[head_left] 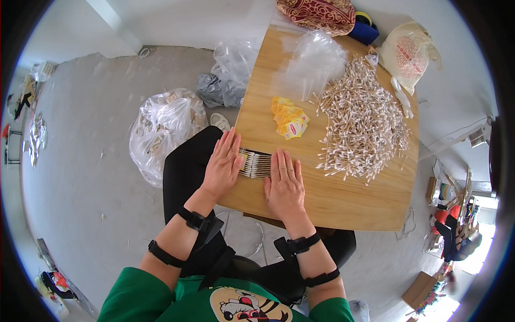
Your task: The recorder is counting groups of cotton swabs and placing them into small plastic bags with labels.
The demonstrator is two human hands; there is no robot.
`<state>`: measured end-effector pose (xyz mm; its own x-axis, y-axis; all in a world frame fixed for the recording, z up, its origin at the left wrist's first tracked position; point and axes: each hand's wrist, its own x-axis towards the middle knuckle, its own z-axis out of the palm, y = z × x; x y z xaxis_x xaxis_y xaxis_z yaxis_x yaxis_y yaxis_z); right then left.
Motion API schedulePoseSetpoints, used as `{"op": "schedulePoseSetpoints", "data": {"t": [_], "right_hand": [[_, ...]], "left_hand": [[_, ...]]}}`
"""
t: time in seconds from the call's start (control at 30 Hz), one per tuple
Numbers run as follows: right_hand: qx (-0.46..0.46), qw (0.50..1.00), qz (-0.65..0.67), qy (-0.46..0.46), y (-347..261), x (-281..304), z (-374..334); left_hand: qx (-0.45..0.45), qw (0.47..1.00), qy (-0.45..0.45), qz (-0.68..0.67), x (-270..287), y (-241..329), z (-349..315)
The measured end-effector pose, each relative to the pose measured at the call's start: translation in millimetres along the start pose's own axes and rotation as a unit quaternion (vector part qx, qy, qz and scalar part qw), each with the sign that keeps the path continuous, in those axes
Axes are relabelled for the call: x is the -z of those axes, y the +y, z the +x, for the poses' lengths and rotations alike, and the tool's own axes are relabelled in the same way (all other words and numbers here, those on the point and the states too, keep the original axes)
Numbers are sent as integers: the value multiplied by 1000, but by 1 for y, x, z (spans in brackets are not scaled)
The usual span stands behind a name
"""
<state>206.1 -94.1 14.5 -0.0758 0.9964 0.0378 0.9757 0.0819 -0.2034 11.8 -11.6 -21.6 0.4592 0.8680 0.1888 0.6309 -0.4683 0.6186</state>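
White cotton swabs [254, 164] lie side by side in a row on the wooden table [343, 206], close to the near edge, between the person's hands. The left hand [223, 166] and the right hand [284, 184] rest palm down and flat, fingers straight and together, over the row's two ends; whatever is under them I can't see. From where I stand, light, equal pressure seems wisest, since leaning on one side could skew the sticks. The loose heap [365, 118] and yellow packets [289, 118] are best left apart.
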Motion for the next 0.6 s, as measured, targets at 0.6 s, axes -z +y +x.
{"op": "schedulePoseSetpoints", "data": {"t": [0.6], "right_hand": [[-57, 998, 21, 24, -41, -21, 11]], "left_hand": [[-29, 999, 19, -10, -3, -5, -3]]}}
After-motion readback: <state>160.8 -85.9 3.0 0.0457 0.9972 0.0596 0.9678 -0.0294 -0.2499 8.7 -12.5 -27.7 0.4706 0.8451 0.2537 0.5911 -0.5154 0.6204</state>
